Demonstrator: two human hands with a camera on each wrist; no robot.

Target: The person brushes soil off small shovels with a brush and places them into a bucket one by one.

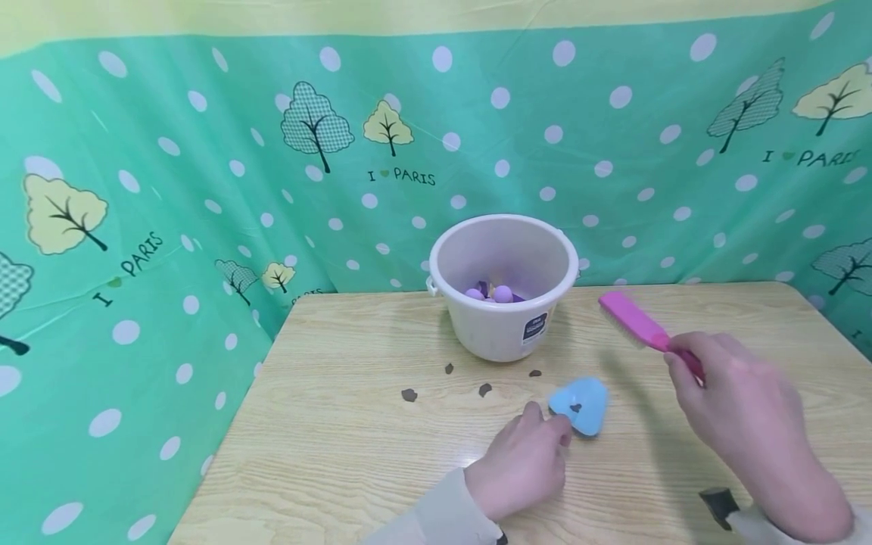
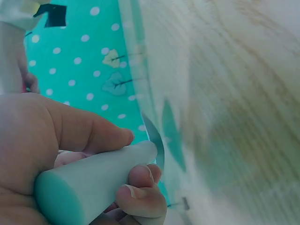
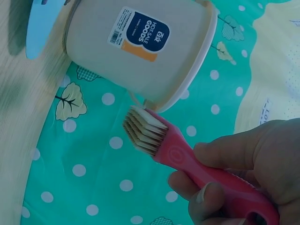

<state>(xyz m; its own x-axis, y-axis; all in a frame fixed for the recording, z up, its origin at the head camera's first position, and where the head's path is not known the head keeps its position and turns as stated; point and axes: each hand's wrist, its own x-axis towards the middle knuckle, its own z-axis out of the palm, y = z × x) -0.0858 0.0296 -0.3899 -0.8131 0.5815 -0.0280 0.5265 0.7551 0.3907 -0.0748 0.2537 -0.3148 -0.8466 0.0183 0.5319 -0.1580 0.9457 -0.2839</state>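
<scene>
My left hand (image 1: 521, 462) grips the thick white handle (image 2: 101, 176) of a small blue shovel, its fingers curled round it. The triangular blue blade (image 1: 591, 401) lies low over the wooden table, with a small dark scrap (image 1: 575, 408) on it. In my right hand (image 1: 739, 393) is a pink brush (image 1: 636, 319), held by its handle above the table, right of the bucket. Its pale bristles (image 3: 144, 130) show in the right wrist view. More dark scraps (image 1: 409, 395) lie on the tabletop left of the blade.
A white bucket (image 1: 470, 322) with a label stands at the back of the wooden table (image 1: 327, 424). Purple balls (image 1: 502, 294) and other purple bits lie inside it. A green dotted cloth (image 1: 381, 250) hangs behind the table and along its left side.
</scene>
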